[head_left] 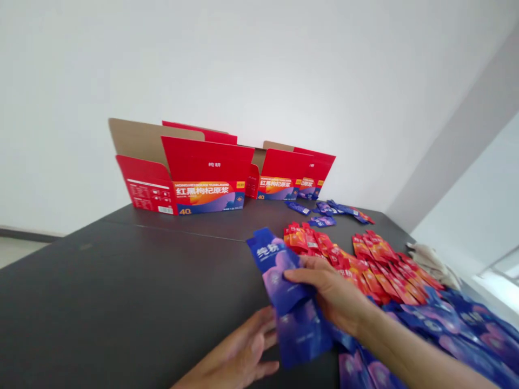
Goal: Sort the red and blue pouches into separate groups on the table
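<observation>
My right hand grips a blue-purple pouch with white lettering, its thumb lying across the front. A second blue pouch hangs below and partly behind the first; the fingers behind them are hidden. My left hand has its fingers apart, with the tips close to the left edge of the lower pouch. Whether they touch it I cannot tell. Beneath my right forearm lie many blue pouches, spread in overlapping rows.
Rows of red-orange pouches lie at the right. Loose blue pouches are scattered farther back. Open red cartons stand along the wall on the dark table. A beige cloth sits by the right edge.
</observation>
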### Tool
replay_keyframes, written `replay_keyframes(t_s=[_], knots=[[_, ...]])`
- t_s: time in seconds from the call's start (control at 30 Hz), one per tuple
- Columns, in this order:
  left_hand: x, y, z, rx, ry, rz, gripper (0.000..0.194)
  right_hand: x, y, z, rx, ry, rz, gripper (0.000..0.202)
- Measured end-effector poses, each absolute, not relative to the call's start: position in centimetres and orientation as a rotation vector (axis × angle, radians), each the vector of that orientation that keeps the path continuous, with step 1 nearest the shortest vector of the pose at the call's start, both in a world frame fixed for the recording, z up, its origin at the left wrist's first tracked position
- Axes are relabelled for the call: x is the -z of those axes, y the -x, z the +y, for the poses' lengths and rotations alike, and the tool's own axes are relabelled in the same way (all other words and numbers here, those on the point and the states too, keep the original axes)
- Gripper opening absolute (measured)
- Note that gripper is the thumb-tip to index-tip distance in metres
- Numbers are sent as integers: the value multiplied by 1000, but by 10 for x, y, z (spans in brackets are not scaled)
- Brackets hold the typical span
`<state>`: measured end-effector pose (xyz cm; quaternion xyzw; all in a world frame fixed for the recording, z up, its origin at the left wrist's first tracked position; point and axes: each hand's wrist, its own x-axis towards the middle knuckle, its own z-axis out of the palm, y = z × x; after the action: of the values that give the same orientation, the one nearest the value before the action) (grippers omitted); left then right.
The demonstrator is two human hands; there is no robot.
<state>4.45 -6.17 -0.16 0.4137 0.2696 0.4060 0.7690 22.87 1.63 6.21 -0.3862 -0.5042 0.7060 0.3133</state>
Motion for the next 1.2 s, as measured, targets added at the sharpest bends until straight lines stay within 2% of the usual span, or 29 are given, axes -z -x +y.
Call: replay_keyframes(t_s=[0.13, 0.3, 0.5, 0.73, 0.9, 1.0, 1.1, 1.2], knots=[[-13, -51, -73, -879, -597, 583, 63, -36, -199, -18, -1883, 931, -1292, 33], [-27, -48, -81, -815, -626, 661, 70, -46, -217, -21, -1648, 1057, -1832, 27], [-22, -48, -86, -679, -741, 664, 66, -45, -250, -25, -1679, 1254, -2146, 46], [-12, -54, -90, -791, -605, 969, 64, -47, -273, -46, -1566, 1178, -1749, 41], [-8, -68, -93, -874, -429, 863, 65, -29, -250, -90, -1771, 1122, -1472, 52], [-7, -74, -96, -850, -367, 954, 68, -8, -233, -107, -1862, 1194, -1431, 58], [-6, -81, -98, -930, -443, 1028, 73, 2, -225, -111, -1675, 1254, -1651, 47], [-1, -84, -99, -991, -508, 1092, 71, -11, -229, -108, -1485, 1356, -1989, 37]])
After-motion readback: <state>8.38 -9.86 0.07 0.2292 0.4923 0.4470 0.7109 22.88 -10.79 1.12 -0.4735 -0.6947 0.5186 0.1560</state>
